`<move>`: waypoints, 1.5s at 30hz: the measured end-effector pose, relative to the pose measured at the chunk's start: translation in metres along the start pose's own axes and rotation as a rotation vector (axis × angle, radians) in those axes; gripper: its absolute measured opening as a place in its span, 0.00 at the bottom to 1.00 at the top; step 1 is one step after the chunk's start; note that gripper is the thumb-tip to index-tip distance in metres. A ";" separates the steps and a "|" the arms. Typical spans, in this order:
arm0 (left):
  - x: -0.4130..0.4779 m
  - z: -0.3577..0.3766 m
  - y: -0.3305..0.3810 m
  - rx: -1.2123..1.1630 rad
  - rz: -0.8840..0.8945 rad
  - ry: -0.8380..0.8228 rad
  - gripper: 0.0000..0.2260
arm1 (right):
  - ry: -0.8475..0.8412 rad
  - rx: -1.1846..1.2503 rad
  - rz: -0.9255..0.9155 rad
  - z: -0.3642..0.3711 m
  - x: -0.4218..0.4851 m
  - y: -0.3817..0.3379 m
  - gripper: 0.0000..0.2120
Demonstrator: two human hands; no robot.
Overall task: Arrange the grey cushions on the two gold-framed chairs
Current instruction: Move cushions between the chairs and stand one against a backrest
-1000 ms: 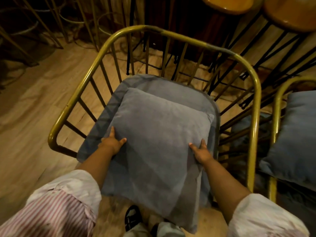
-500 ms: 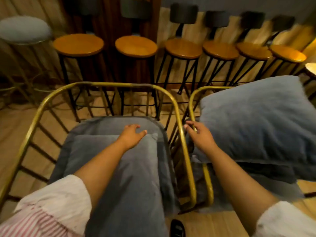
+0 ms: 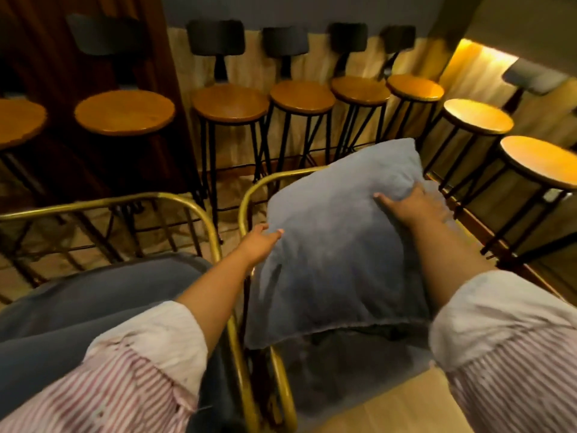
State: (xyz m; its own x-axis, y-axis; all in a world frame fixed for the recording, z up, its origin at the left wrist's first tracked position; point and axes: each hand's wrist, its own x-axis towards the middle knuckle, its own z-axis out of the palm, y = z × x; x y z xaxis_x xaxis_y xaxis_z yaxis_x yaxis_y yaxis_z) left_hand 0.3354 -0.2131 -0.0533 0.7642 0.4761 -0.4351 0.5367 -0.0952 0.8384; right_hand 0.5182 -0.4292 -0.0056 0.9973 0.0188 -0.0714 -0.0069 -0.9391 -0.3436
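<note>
Head view. Two gold-framed chairs side by side, rails nearly touching: left chair (image 3: 199, 210), right chair (image 3: 249, 195). Grey cushion (image 3: 337, 260) sits tilted over the right chair, far corner raised above the back rail, near edge hanging over the dark grey seat pad (image 3: 359, 364).

Right hand (image 3: 412, 204) lies on the cushion's far right part, fingers spread and pressing into the fabric, which puckers around them. Left hand (image 3: 259, 242) meets the cushion's left edge, fingers extended together, thumb on top; whether the fingers curl under the edge cannot be told. Left forearm crosses above both adjoining rails.

Left chair: grey seat cushion (image 3: 103, 295) largely hidden by the striped left sleeve (image 3: 109, 376).

Surroundings: row of round wooden bar stools (image 3: 229, 101) on black metal legs close behind the chairs; two more stools (image 3: 540, 160) just right of the cushion. Light wooden floor (image 3: 402, 404) at lower right.
</note>
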 end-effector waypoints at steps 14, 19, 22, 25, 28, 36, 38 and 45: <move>0.067 0.073 -0.023 -0.271 -0.171 0.080 0.47 | -0.127 0.566 0.142 0.031 0.005 0.145 0.62; 0.067 0.089 -0.027 -0.323 -0.130 0.190 0.44 | -0.099 0.646 0.124 0.025 0.003 0.153 0.60; 0.061 0.082 -0.018 -0.344 -0.114 0.232 0.46 | -0.078 0.688 0.085 0.014 0.000 0.144 0.56; 0.049 0.065 -0.001 -0.365 -0.082 0.252 0.47 | -0.047 0.745 0.043 -0.003 -0.004 0.127 0.53; 0.031 0.041 0.020 -0.394 -0.019 0.266 0.48 | -0.010 0.790 -0.012 -0.021 -0.013 0.104 0.47; -0.033 -0.071 0.026 -0.389 0.052 0.378 0.46 | -0.043 0.761 -0.137 -0.051 -0.068 0.013 0.43; -0.054 -0.111 0.017 -0.400 0.068 0.399 0.45 | -0.073 0.792 -0.163 -0.046 -0.090 -0.016 0.46; -0.139 -0.240 -0.043 -0.399 0.057 0.515 0.47 | -0.259 0.826 -0.244 0.000 -0.188 -0.113 0.45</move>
State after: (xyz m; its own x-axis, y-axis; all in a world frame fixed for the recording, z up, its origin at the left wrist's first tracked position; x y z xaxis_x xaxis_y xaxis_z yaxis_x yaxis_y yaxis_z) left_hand 0.1201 -0.0652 0.0500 0.4651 0.8472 -0.2568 0.2505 0.1523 0.9561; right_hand 0.3317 -0.3261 0.0464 0.9307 0.3563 -0.0829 0.0525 -0.3544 -0.9336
